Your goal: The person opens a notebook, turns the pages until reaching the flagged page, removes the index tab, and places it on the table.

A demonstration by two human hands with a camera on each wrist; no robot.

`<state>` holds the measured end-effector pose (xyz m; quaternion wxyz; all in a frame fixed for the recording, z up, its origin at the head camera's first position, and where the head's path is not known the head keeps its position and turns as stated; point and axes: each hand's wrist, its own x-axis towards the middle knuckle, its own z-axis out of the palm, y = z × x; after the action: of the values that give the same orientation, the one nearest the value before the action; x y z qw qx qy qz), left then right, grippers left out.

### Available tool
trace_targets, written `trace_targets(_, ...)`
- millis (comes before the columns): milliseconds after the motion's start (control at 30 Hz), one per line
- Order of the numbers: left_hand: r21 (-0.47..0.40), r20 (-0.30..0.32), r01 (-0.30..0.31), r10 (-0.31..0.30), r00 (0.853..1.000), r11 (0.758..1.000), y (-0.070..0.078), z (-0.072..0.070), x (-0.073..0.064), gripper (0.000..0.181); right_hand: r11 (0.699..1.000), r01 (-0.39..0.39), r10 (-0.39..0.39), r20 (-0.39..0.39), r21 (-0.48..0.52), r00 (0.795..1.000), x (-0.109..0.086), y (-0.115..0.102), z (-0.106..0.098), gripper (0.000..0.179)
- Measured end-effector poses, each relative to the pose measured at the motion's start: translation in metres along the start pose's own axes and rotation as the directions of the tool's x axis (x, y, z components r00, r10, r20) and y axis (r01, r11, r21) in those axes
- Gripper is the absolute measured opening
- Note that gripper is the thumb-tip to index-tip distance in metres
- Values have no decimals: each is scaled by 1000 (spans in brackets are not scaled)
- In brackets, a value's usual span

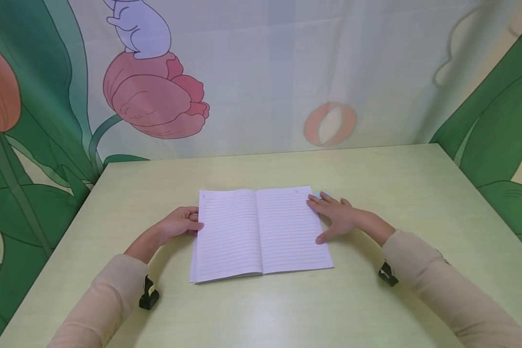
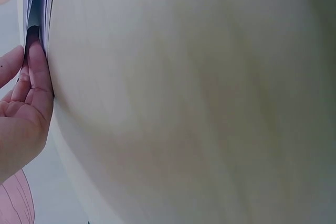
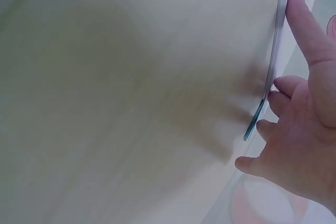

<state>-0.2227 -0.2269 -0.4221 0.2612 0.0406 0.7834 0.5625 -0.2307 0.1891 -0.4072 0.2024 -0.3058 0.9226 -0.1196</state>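
A lined notebook [image 1: 230, 232] lies spread on the table, both visible pages bare of writing. At its left edge my left hand [image 1: 180, 224] pinches some pages, thumb on top and fingers tucked beneath. The left wrist view shows those fingers [image 2: 38, 64] in a gap between the sheets. My right hand [image 1: 337, 215] rests with spread, straight fingers on the right page's outer edge; its thumb [image 3: 304, 24] lies along that edge in the right wrist view. A thin blue-teal piece [image 3: 253, 121] sticks out past the page edge under the right fingers.
The pale wooden table [image 1: 287, 309] extends around the notebook. Behind it hangs a curtain [image 1: 252, 87] printed with a rabbit, flowers and leaves. Each sleeve cuff has a small black device [image 1: 149, 294] beneath it.
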Motion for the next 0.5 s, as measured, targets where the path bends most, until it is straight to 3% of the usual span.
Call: trace_targets(500, 21, -6, 7, -7, 1000, 1000, 2, 1, -1, 46, 999, 30, -30, -20, 16, 999, 4, -7, 6, 104)
